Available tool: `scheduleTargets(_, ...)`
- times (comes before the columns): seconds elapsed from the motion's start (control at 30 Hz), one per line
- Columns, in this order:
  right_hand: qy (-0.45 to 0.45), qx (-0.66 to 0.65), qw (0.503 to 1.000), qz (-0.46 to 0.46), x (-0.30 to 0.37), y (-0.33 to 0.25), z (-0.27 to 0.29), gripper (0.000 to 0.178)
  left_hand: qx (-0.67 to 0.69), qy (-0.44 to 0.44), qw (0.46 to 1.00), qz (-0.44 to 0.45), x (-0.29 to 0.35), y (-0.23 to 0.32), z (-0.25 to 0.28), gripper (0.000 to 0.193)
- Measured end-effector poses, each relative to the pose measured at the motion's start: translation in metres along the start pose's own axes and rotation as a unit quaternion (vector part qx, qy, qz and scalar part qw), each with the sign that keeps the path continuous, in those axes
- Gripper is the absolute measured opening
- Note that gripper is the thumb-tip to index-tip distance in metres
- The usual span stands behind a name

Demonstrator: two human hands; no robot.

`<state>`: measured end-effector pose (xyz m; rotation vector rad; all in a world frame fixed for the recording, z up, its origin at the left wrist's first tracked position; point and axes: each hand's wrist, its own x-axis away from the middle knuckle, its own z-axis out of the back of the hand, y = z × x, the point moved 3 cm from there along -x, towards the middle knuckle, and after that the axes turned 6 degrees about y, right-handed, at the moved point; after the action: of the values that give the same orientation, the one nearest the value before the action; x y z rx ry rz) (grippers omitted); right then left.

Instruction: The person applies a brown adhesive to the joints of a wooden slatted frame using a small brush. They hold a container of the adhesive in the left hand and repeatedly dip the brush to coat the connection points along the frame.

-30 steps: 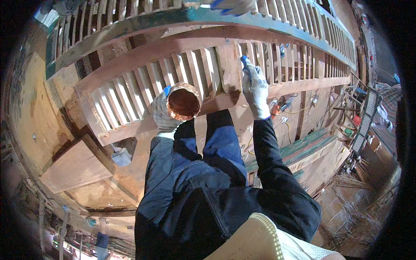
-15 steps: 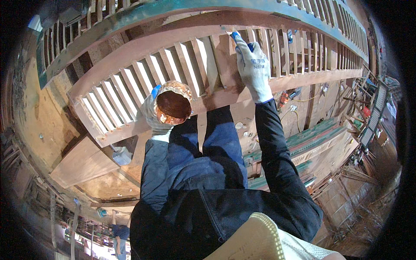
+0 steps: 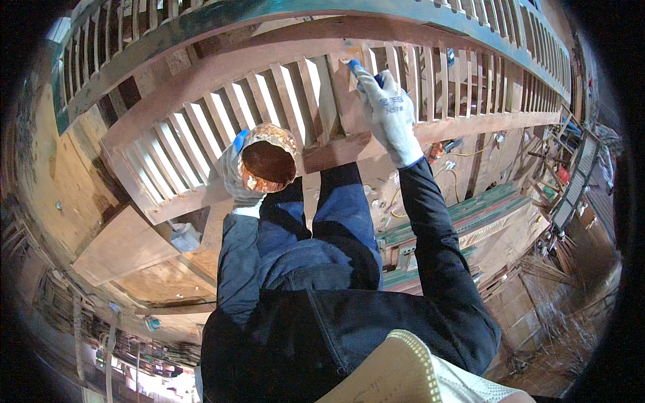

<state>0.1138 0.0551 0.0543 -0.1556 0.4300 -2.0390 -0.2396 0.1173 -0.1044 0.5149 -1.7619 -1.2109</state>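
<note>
In my gloved left hand [image 3: 230,168] is a round tub [image 3: 269,161] with a ragged, crusted rim and a reddish-brown inside. I hold it upright near the lower rail of a brown slatted wooden panel [image 3: 329,156]. My right hand [image 3: 391,115], in a white glove with blue fingertips, reaches to the wide upright board in the panel. Its index finger points along the board just below the upper rail, and the other fingers are curled in. Whatever those fingers hold, if anything, is hidden. A small orange patch [image 3: 349,45] shows on the upper rail.
Beyond the panel runs a blue-green slatted frame [image 3: 269,15]. Stacked green-edged boards [image 3: 463,225] lie at the right, with a yellow cable [image 3: 455,181] nearby. A wooden board [image 3: 121,248] and a whitish container [image 3: 185,236] lie at the lower left.
My right hand has drawn slightly down from the upper rail along the board. The left hand still holds the tub in nearly the same place. A person at lower left is out of sight.
</note>
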Motion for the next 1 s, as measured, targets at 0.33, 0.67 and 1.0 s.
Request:
scheduleTargets(0.33, -0.005, 0.013, 0.999, -0.044, 0.000, 0.001, 0.007, 0.039, -0.256, 0.038, 0.952, -0.165, 0.003, 0.052, -0.016, 0.104)
scheduleTargets(0.67, -0.037, 0.022, 0.999, 0.002, 0.003, -0.010, -0.015, 0.053, -0.292, 0.043, 0.934, -0.201, 0.004, 0.068, -0.024, 0.104)
scheduleTargets(1.0, -0.025, 0.020, 0.999, 0.023, -0.004, -0.013, -0.014, 0.056, -0.309, 0.046, 0.924, -0.219, 0.000, 0.076, -0.028, 0.104)
